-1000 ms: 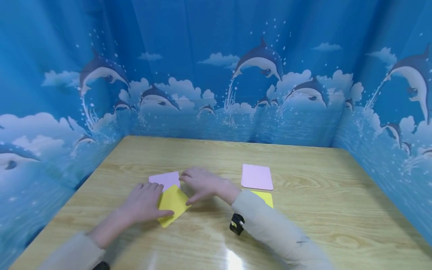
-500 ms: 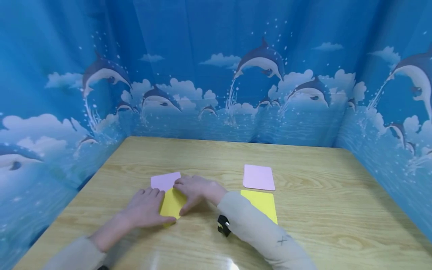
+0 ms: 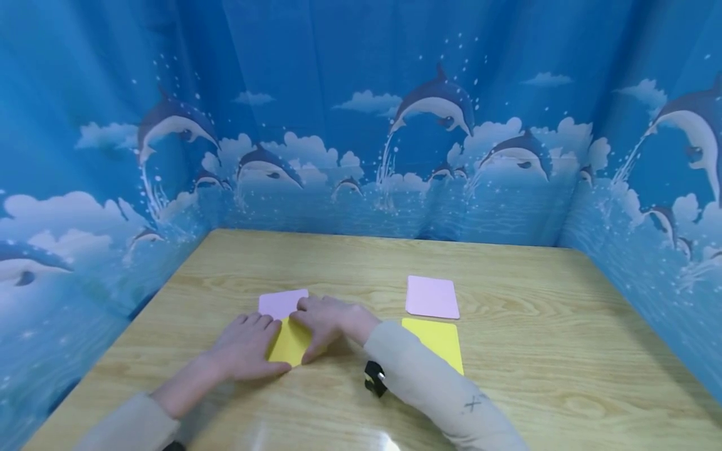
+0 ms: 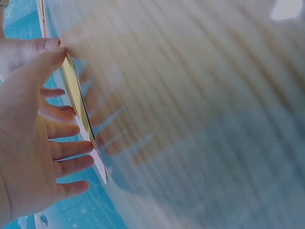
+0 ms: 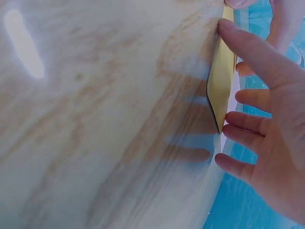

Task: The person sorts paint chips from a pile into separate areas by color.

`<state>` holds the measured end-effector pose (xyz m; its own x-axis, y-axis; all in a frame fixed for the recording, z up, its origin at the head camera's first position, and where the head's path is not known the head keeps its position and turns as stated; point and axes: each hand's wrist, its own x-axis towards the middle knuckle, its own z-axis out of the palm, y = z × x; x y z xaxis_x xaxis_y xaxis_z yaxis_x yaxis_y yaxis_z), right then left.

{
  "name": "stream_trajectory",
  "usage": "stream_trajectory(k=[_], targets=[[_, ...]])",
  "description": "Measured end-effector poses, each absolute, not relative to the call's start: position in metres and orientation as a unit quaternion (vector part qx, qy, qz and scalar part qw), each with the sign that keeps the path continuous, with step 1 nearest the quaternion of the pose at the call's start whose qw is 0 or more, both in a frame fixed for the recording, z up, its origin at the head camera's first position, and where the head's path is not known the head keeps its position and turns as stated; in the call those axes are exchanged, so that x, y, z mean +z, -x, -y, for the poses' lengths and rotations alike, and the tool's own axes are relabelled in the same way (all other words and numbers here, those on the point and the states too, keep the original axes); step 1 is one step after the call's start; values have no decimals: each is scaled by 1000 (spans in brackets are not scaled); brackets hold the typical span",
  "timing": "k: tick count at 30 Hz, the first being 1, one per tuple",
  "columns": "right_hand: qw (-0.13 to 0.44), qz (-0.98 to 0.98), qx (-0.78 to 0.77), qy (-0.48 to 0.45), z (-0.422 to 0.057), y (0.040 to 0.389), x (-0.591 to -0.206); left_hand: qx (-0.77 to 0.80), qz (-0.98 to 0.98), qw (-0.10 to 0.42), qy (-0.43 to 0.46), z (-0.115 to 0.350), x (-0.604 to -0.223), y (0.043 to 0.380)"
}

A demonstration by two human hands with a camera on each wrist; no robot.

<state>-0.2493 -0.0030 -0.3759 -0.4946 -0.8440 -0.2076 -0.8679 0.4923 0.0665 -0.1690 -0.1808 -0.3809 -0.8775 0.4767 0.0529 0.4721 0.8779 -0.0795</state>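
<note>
On the left half of the table lies a yellow square card, flat, with a pink card showing just beyond it. My left hand rests along the yellow card's left side, thumb at its near edge. Along the right side lies my right hand, covering part of the card; its fingertips reach the boundary with the pink card. Both wrist views show fairly straight, spread fingers touching the card edges, the yellow card appearing nearly edge-on. Whether the two cards overlap is hidden by the hands.
To the right, a second pink card lies just beyond another yellow card, which the right sleeve partly covers. A black wrist-worn device hangs under that sleeve. A dolphin-print curtain surrounds the wooden table.
My right hand has come down against the yellow card's right side. The yellow card has turned from a slant to nearly square, and the pink card beyond it has shifted slightly right.
</note>
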Motion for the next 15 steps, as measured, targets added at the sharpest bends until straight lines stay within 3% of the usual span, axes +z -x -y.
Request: stream_trajectory(k=[15], targets=[[87, -869, 72, 482, -2, 252, -372, 18, 967, 7, 255, 186, -377, 172]])
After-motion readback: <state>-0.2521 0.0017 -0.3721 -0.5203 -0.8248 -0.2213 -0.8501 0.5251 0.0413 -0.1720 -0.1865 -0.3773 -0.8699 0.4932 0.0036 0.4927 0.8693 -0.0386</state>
